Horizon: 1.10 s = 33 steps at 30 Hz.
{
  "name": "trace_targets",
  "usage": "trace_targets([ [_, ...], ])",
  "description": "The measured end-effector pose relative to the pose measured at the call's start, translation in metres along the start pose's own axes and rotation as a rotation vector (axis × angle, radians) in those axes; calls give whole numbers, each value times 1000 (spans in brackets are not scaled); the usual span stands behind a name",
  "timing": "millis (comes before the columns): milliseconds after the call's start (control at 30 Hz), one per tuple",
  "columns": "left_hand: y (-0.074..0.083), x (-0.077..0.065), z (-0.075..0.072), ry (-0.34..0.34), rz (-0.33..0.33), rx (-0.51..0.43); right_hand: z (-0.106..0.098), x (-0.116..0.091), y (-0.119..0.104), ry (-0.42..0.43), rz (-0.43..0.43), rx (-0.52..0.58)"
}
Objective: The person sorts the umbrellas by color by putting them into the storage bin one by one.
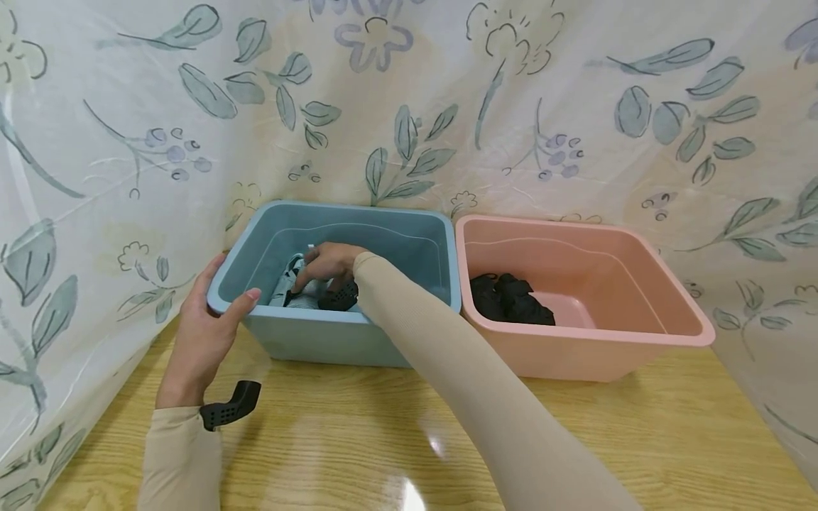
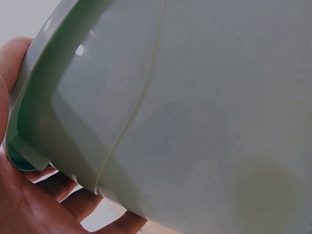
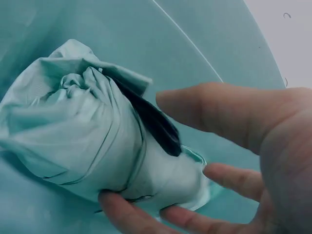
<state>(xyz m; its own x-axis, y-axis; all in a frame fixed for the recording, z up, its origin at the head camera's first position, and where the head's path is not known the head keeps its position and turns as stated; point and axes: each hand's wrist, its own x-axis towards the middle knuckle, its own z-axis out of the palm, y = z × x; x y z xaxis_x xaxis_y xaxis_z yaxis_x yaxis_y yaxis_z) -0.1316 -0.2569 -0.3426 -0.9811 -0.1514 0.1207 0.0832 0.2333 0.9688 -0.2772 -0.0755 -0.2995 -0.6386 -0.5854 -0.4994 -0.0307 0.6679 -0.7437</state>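
My left hand point(image 1: 207, 330) grips the left front corner of a blue plastic bin point(image 1: 345, 339), thumb over the rim and fingers along the outer side. In the left wrist view, fingers point(image 2: 73, 204) curve round the bin's edge. Inside that bin, my right hand point(image 1: 329, 261) reaches to a rolled bundle of pale blue-green cloth point(image 3: 97, 131) with a dark strip across it. The right wrist view has the fingertips point(image 3: 119, 209) at the bundle's lower side. The thumb point(image 3: 195, 105) is spread apart from them, close to the dark strip; whether it touches is unclear.
A pink bin point(image 1: 613, 341) stands against the blue one on the right, with a crumpled black cloth item point(image 1: 511, 301) at its left end. Both stand on a wood-grain table point(image 1: 332, 440). A flower-patterned curtain point(image 1: 409, 106) hangs behind and at the sides.
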Motion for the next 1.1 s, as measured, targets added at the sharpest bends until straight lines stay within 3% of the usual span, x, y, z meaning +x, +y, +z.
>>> trace_targets([
  [200, -1, 0, 0, -3, -1, 4, -1, 0, 2, 15, 4, -13],
  [400, 0, 0, 0, -8, 2, -5, -1, -4, 2, 61, 15, 92],
  [600, 0, -1, -2, -10, 2, -19, -4, -12, 0, 53, -23, 189],
  [833, 0, 0, 1, 2, -30, 8, -17, -36, 5, 45, -54, 283],
  [1100, 0, 1, -1, 4, -39, 28, -34, -79, 7, 15, -189, 288],
])
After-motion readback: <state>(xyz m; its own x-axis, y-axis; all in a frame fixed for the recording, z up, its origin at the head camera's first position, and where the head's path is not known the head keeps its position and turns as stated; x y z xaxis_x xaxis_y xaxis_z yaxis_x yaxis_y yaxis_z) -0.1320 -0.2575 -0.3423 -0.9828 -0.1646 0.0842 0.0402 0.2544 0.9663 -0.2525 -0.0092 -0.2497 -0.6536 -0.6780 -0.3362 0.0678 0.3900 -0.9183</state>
